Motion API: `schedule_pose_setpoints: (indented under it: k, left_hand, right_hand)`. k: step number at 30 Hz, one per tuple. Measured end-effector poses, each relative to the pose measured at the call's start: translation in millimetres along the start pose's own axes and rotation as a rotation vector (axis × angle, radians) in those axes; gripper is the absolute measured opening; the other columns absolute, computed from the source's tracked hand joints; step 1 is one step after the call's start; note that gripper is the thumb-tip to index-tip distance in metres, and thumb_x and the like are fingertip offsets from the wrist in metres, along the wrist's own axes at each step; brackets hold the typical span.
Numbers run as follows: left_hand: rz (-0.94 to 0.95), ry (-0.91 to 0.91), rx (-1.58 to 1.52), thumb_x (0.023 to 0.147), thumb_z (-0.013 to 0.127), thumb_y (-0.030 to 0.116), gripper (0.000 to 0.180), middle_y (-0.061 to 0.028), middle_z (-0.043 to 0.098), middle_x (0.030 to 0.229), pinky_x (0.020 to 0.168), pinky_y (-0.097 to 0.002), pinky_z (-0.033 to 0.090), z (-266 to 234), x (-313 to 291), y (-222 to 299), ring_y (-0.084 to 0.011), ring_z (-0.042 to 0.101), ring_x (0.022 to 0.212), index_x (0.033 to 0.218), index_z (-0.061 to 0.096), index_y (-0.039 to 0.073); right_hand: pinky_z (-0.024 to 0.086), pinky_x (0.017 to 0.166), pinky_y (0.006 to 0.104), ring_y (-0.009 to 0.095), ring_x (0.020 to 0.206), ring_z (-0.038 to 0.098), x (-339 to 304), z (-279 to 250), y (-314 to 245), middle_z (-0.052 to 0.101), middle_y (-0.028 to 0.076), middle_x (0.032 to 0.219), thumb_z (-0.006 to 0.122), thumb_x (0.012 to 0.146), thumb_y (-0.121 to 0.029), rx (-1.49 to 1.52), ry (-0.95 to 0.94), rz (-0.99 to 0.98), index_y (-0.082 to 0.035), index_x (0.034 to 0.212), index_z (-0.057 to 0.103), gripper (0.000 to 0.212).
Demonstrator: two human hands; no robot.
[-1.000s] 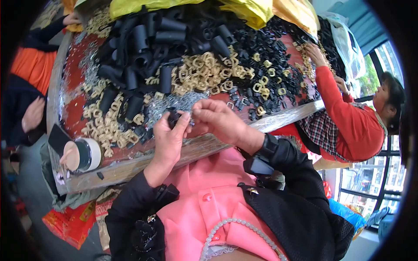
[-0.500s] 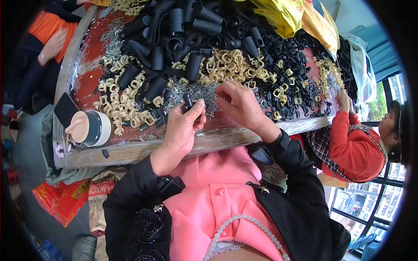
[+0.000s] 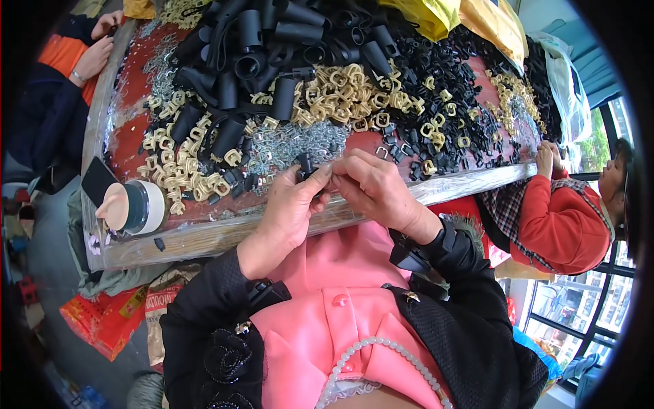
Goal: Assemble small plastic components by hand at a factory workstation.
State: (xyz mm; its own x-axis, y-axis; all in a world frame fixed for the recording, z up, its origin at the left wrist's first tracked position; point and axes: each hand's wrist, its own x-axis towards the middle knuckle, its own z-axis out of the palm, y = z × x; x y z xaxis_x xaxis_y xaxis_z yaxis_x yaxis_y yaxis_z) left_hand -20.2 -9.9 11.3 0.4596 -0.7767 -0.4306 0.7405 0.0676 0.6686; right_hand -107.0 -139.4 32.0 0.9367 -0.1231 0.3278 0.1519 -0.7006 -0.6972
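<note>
My left hand (image 3: pixel 289 204) is closed around a small black plastic part (image 3: pixel 305 162), which sticks up past the thumb. My right hand (image 3: pixel 379 191) is pinched, its fingertips meeting the left thumb at that part; whatever lies between them is too small or hidden to make out. Both hands hover over the near edge of the table (image 3: pixel 225 235). Just beyond them spreads a heap of small silvery wire pieces (image 3: pixel 300 142). Cream plastic buckles (image 3: pixel 354 95) lie behind it, and small black plastic parts (image 3: pixel 463 82) to the right.
Black tubes (image 3: pixel 251 31) are piled at the back. At the left corner stand a jar with a beige top (image 3: pixel 136 206) and a dark flat slab (image 3: pixel 103 180). Yellow bags (image 3: pixel 436 20) cover the far right. One co-worker in red (image 3: pixel 565 225) sits right; another's hands (image 3: pixel 95 58) show at upper left.
My right hand has come down and left from above the wire heap to meet my left hand. The view has shifted slightly. The upper-left co-worker's hands have come to the table edge.
</note>
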Motion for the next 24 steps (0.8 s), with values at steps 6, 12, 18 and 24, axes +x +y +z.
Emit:
schedule_pose_setpoints:
  k: [6, 12, 18, 24]
  left_hand:
    - [-0.108, -0.186, -0.155, 0.084, 0.05, 0.02, 0.019, -0.0018, 0.054, 0.079, 0.053, -0.0205, 0.039, 5, 2, 0, -0.0083, 0.049, 0.064, 0.094, 0.051, 0.004]
    - [-0.126, -0.36, -0.225, 0.087, 0.043, 0.021, 0.029, -0.0021, 0.054, 0.09, 0.062, -0.0218, 0.041, 4, 3, -2, -0.0089, 0.051, 0.073, 0.109, 0.046, 0.004]
    - [-0.107, -0.274, -0.032, 0.088, 0.042, 0.018, 0.025, -0.003, 0.054, 0.094, 0.065, -0.0238, 0.043, 5, 0, -9, -0.0097, 0.052, 0.079, 0.107, 0.046, 0.003]
    - [-0.109, -0.3, 0.125, 0.088, 0.042, 0.026, 0.033, -0.0004, 0.053, 0.095, 0.067, -0.0201, 0.041, 0, -1, -15, -0.0057, 0.05, 0.082, 0.113, 0.045, 0.005]
  right_hand:
    - [0.041, 0.053, 0.0288, 0.022, 0.06, 0.052, -7, -16, 2, 0.052, 0.008, 0.07, 0.06, 0.07, -0.002, 0.22, 0.016, 0.162, -0.001, 0.078, 0.054, 0.01]
    - [0.04, 0.059, 0.0277, 0.021, 0.07, 0.051, -14, -21, 9, 0.053, 0.006, 0.075, 0.061, 0.068, -0.002, 0.13, 0.085, -0.027, -0.002, 0.074, 0.056, 0.008]
    - [0.035, 0.074, 0.0327, 0.023, 0.088, 0.045, -13, -24, 0, 0.051, 0.006, 0.091, 0.063, 0.059, -0.004, -0.184, 0.018, -0.091, -0.005, 0.074, 0.057, 0.016]
    - [0.032, 0.078, 0.0369, 0.025, 0.093, 0.042, -11, -21, 1, 0.05, 0.006, 0.096, 0.063, 0.055, -0.005, -0.187, -0.032, -0.113, -0.006, 0.068, 0.057, 0.014]
